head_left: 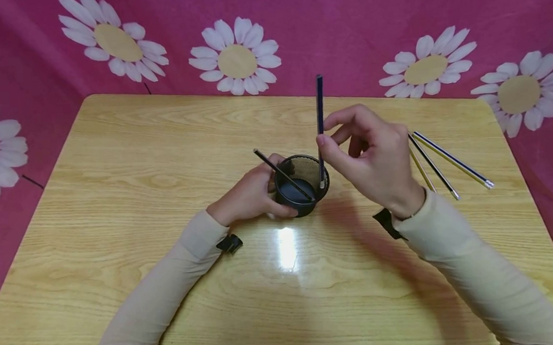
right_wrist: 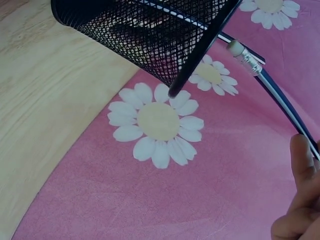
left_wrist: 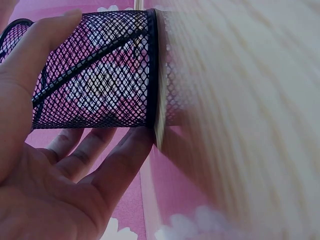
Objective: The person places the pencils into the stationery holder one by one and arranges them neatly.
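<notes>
While the cup [head_left: 306,168] is gripped round its wall by the left hand [head_left: 251,192], the near-upright pencil [head_left: 319,100] is pinched between thumb and fingers of the right hand [head_left: 374,154], eraser [right_wrist: 235,48] down, just above the rim's [right_wrist: 206,47] right side.

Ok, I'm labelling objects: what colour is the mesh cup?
The mesh cup is black, clearest in the left wrist view.

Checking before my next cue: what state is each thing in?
Mesh cup: upright, open-topped
Leaning pencil: slanted inside the cup
Held pencil: eraser end down, at the cup's mouth
Three pencils: lying loose on the table
Left hand: gripping the cup
Right hand: pinching the held pencil
</notes>
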Tool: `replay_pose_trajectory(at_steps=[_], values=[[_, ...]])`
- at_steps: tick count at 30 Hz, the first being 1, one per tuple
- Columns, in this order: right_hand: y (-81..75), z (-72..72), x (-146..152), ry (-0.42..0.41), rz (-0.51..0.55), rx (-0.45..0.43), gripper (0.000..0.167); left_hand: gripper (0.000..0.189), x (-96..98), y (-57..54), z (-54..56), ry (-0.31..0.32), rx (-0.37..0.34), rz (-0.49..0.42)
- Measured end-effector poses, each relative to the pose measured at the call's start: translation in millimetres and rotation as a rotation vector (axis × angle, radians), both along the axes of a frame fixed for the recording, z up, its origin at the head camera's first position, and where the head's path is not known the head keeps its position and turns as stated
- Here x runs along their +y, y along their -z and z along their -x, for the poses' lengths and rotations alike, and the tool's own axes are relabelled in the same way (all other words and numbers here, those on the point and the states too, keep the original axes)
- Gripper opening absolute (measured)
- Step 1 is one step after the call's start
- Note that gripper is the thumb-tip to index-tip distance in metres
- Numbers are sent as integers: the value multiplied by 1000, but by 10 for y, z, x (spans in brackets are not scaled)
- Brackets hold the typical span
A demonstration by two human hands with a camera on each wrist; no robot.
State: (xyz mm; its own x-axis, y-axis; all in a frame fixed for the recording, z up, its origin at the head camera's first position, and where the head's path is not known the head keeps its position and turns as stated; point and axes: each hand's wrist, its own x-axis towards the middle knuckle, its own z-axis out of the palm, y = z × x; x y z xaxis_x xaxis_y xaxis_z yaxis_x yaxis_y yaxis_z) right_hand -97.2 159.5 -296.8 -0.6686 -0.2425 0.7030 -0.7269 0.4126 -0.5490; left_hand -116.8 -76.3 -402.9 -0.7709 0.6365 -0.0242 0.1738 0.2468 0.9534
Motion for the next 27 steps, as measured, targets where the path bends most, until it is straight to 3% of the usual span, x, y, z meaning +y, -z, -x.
replay_pose_trajectory(at_steps=[11, 27], values=[[202, 54, -63, -60, -122, -40, 18, 76, -6, -1, 6, -3, 10, 29], [372, 90, -82, -28, -241, -93, 15, 75, 6, 0, 10, -12, 28, 46]])
